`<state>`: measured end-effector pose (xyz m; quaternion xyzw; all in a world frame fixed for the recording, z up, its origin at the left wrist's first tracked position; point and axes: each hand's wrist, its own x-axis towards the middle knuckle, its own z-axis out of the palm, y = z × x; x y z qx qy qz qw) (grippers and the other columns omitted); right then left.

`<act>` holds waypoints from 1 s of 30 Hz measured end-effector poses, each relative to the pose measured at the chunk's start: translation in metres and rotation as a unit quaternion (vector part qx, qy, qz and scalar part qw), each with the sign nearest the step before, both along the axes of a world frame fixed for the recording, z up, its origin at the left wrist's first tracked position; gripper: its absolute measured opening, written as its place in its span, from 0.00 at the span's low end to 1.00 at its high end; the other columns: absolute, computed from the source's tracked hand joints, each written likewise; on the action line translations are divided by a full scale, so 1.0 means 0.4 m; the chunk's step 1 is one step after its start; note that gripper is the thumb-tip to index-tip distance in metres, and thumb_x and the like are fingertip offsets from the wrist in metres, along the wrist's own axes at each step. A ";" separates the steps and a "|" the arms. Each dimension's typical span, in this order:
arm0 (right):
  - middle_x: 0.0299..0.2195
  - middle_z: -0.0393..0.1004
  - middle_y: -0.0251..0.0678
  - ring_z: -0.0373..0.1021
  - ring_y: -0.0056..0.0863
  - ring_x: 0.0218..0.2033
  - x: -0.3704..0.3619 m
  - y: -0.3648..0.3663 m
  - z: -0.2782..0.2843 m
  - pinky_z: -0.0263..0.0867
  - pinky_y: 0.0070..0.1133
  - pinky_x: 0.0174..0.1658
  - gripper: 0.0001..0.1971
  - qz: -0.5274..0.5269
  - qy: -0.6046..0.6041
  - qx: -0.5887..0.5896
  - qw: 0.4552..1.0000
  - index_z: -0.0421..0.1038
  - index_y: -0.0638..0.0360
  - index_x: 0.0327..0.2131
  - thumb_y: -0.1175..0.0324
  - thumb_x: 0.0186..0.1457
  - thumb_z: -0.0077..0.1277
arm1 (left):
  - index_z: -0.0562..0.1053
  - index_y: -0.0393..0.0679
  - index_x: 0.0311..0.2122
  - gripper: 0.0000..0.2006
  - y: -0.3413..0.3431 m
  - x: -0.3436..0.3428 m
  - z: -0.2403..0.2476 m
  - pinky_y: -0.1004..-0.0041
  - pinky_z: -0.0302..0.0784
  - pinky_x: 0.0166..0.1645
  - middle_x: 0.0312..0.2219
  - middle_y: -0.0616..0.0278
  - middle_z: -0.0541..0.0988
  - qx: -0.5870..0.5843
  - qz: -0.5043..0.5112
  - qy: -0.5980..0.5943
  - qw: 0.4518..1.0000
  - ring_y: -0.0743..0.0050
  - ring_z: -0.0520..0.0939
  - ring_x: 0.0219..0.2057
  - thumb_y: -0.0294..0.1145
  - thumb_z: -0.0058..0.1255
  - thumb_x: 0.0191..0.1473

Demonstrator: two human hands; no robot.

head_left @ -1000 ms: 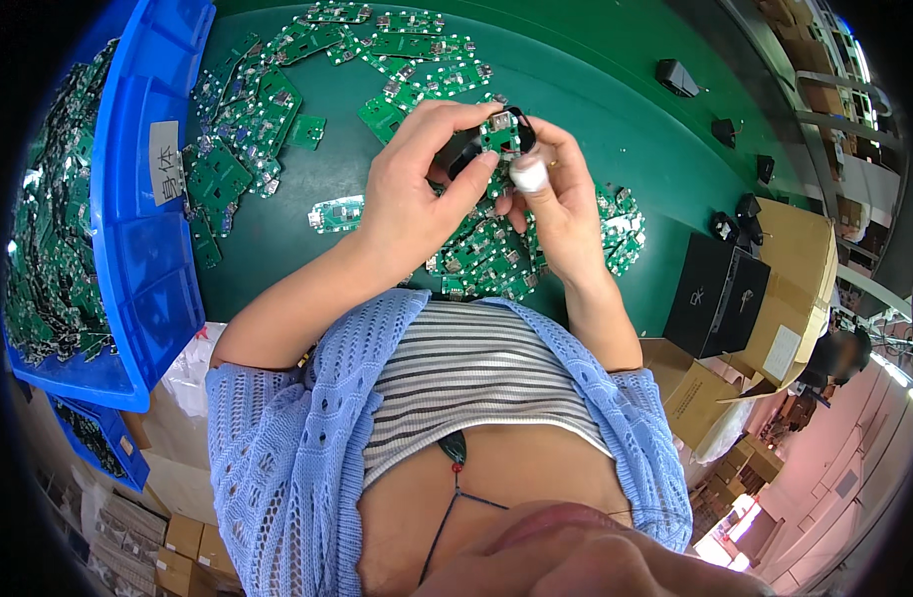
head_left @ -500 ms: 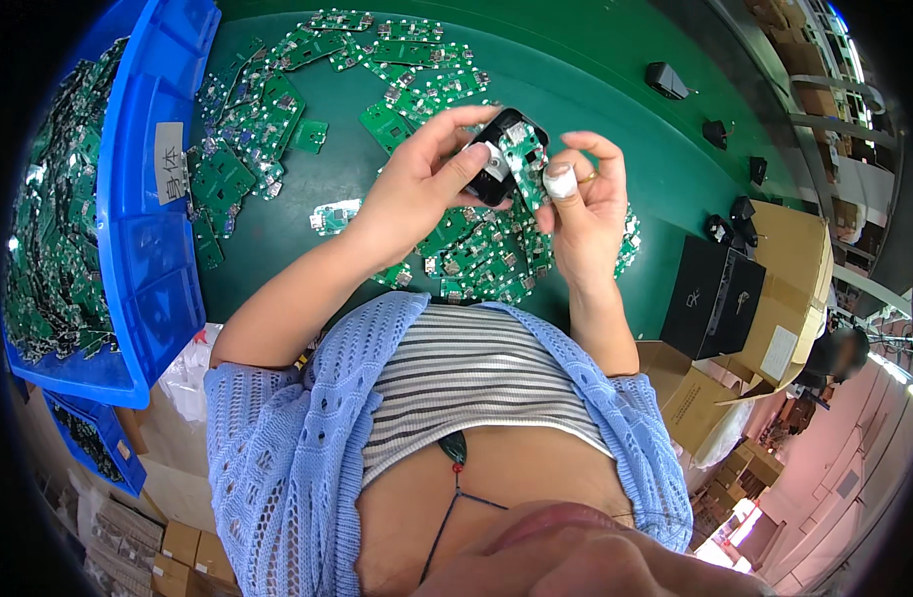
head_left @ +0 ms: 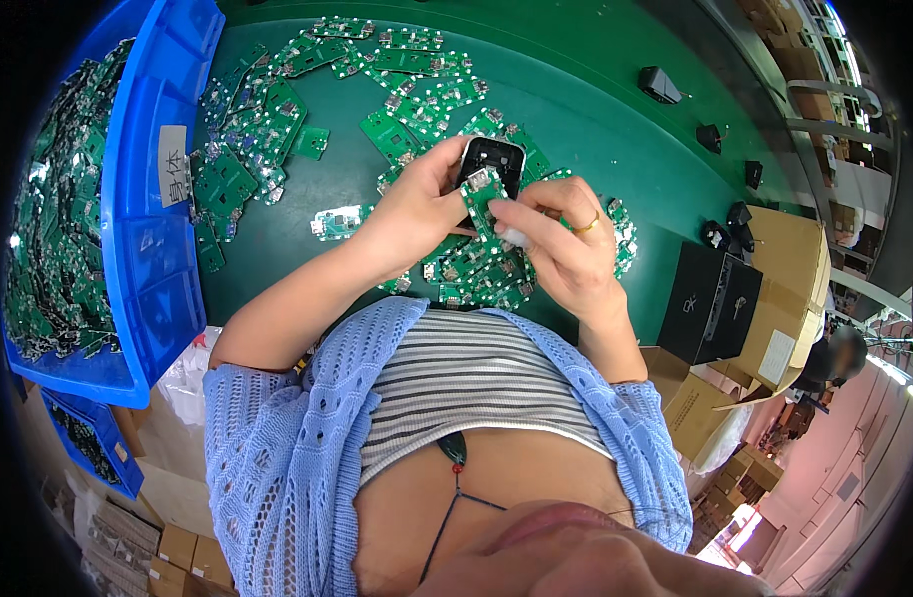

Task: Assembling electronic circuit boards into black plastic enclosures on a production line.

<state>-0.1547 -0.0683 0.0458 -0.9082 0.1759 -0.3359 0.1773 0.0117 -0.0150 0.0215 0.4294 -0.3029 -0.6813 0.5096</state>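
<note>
My left hand (head_left: pixel 424 202) is closed around a small black casing (head_left: pixel 493 154) with a pale rim, its hollow side facing up. A green circuit board (head_left: pixel 482 201) lies tilted over the near end of that casing, touching or almost touching it. My right hand (head_left: pixel 574 244) pinches the board's right edge between thumb and fingers; the thumb has a white wrapping and one finger wears a ring. Below both hands, a pile of loose circuit boards (head_left: pixel 476 271) covers part of the green tabletop (head_left: pixel 277 269).
At the left stands a blue bin (head_left: pixel 158 254) full of circuit boards. More boards (head_left: pixel 277 114) lie scattered across the far left and middle. Small black parts (head_left: pixel 660 86) sit toward the far right, with a black box (head_left: pixel 712 298) and an open cardboard box (head_left: pixel 790 298) at the right edge.
Both hands have come a little nearer to me. The casing now points more upright, and my right hand has turned over, its fingers curling onto the board.
</note>
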 end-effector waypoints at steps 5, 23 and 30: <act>0.26 0.68 0.33 0.66 0.29 0.26 0.007 -0.012 -0.015 0.63 0.22 0.25 0.15 -0.035 -0.017 -0.064 0.997 0.71 0.59 0.31 0.80 0.32 0.54 | 0.62 0.41 0.50 0.16 0.007 -0.016 -0.014 0.79 0.71 0.41 0.39 0.67 0.72 -0.044 0.032 -0.045 0.998 0.83 0.72 0.39 0.29 0.43 0.55; 0.26 0.67 0.34 0.65 0.32 0.25 0.011 -0.020 0.017 0.63 0.25 0.25 0.13 -0.075 0.046 -0.053 0.995 0.69 0.59 0.31 0.81 0.36 0.52 | 0.58 0.40 0.55 0.22 0.012 -0.016 0.007 0.81 0.72 0.36 0.36 0.67 0.71 -0.075 0.025 -0.019 0.997 0.85 0.72 0.34 0.34 0.44 0.56; 0.31 0.65 0.36 0.65 0.29 0.28 0.022 -0.018 -0.023 0.66 0.20 0.27 0.19 -0.064 -0.004 -0.001 0.998 0.68 0.59 0.39 0.81 0.39 0.54 | 0.60 0.37 0.51 0.18 0.005 -0.027 -0.022 0.81 0.70 0.39 0.38 0.61 0.73 -0.157 0.108 -0.072 0.979 0.83 0.74 0.36 0.24 0.42 0.54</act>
